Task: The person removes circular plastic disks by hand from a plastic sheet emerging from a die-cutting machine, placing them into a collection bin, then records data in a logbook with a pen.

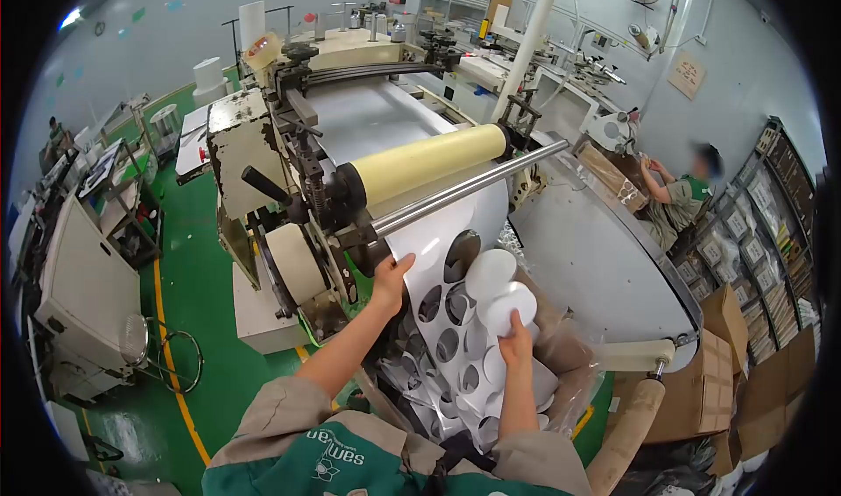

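My left hand point(392, 279) is closed on the left edge of a glossy white sheet point(419, 249), thumb on top, just below the machine's metal bar. The sheet hangs down from the rollers and has round holes cut through it. Between thumb and fingers, my right hand point(516, 345) pinches a round white disc point(510, 309) by its lower edge. A second white disc point(491, 274) overlaps it just above. Below both hands, punched sheet waste point(447, 378) lies heaped in folds, with more round holes showing.
A yellow roller point(429, 165) and a steel bar point(473, 188) cross the machine ahead. To the right stand a large grey panel point(596, 260) and cardboard boxes point(714, 356). Another person point(683, 194) sits at the far right. Green floor point(197, 277) runs along the left.
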